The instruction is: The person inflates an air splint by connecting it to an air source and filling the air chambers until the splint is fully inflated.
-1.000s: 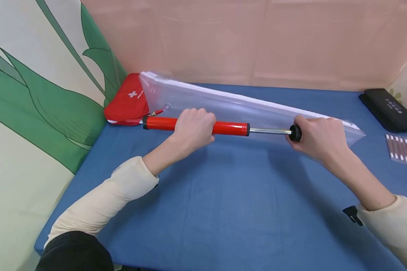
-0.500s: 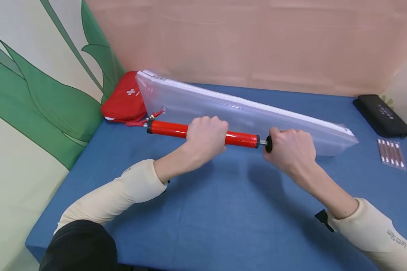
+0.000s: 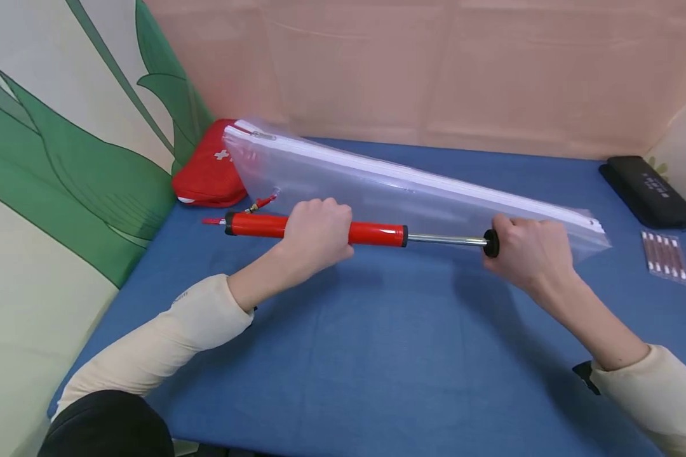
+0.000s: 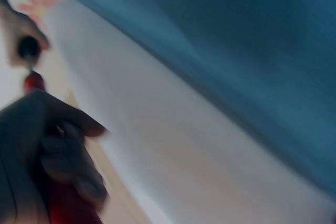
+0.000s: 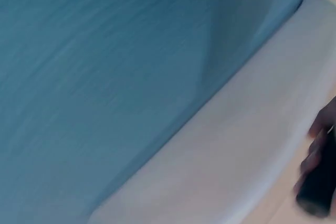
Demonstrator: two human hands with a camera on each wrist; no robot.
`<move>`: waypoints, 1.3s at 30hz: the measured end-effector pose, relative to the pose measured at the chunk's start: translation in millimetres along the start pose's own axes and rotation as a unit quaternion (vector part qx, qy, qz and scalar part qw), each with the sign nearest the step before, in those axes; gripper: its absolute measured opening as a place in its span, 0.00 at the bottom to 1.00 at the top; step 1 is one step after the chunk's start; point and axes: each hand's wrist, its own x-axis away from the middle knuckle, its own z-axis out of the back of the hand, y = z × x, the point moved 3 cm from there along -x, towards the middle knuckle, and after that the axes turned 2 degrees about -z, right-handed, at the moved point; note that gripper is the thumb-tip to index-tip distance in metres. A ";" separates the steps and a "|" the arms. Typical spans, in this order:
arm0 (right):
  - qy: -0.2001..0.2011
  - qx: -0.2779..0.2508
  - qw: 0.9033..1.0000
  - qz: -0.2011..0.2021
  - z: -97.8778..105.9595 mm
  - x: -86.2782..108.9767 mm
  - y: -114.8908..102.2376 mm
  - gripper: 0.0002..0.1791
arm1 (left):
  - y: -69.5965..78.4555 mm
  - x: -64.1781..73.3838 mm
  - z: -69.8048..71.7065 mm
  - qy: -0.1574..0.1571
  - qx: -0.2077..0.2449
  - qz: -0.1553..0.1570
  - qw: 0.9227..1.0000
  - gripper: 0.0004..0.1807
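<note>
A red hand pump (image 3: 377, 233) lies crosswise in front of me, its metal rod drawn well out of the barrel. My left hand (image 3: 318, 233) grips the middle of the red barrel. With my right hand (image 3: 531, 252) I hold the black handle (image 3: 491, 244) at the rod's end; the right wrist view shows fingers curled round that handle (image 5: 317, 192). Behind the pump stands a puffed-up clear plastic splint (image 3: 371, 184) with a white zipper along its top edge. A red hose with a brass fitting (image 3: 253, 207) meets the splint's valve at its left end.
A red first aid pouch (image 3: 208, 174) sits at the back left, beside the splint's end. At the right lie a black zip case (image 3: 652, 192) and a clear packet of swabs (image 3: 665, 256). A blue cloth (image 3: 366, 355) covers the table, with a pink wall behind.
My right hand pushed the handle in toward the barrel, then drew it out to the right again. My left hand, still on the barrel, shifted right and then back left.
</note>
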 end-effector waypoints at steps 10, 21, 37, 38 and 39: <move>-0.174 -0.007 0.977 -0.120 -2.0 -22.4 -47.5 0.14 | 25.8 -3.7 -5.0 -0.003 -0.011 0.029 1.000 0.28; -0.222 0.004 0.970 -0.094 -1.0 -31.6 -70.6 0.18 | 43.5 -4.8 -8.3 -0.022 0.011 0.001 1.000 0.25; -0.019 0.016 0.999 -0.028 -12.3 -5.2 22.1 0.18 | 7.1 -9.1 -16.5 -0.017 0.025 0.029 0.999 0.23; -0.020 0.016 0.999 -0.030 -15.5 -6.5 23.2 0.17 | 7.3 -10.3 -18.5 -0.019 0.022 0.031 0.999 0.23; -0.019 0.016 0.999 -0.031 -18.8 -7.8 24.4 0.17 | 7.3 -11.6 -20.9 -0.020 0.022 0.033 0.999 0.23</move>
